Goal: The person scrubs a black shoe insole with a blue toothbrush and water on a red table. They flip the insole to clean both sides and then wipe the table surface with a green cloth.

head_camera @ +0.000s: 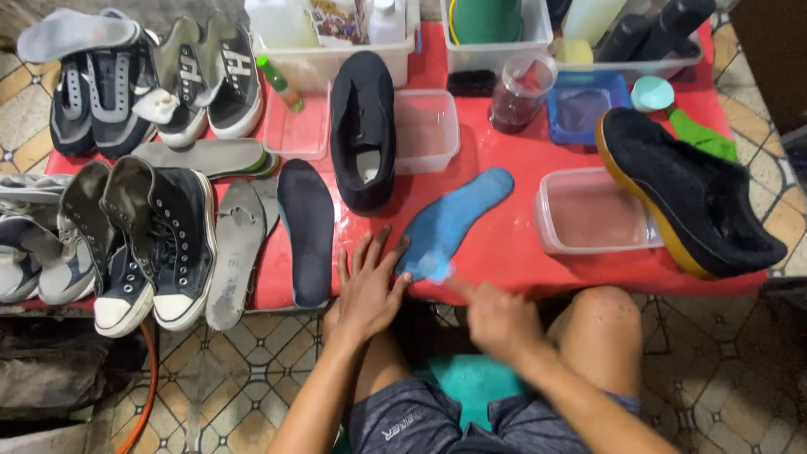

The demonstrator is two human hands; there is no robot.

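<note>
A blue insole lies at an angle on the wet red table, its heel end at the front edge. My left hand rests flat with fingers spread, its fingertips touching the insole's heel end. My right hand is blurred just below the table edge, close to the insole's heel; I cannot tell whether it holds anything. A black shoe stands behind the insole. Another black shoe with a yellow sole edge lies on its side at the right.
A dark insole and grey insoles lie left of my hand. Several dark sneakers crowd the left. Clear plastic tubs, a blue tub, a measuring cup and bottle-filled bins sit on the table. My bare knee is below it.
</note>
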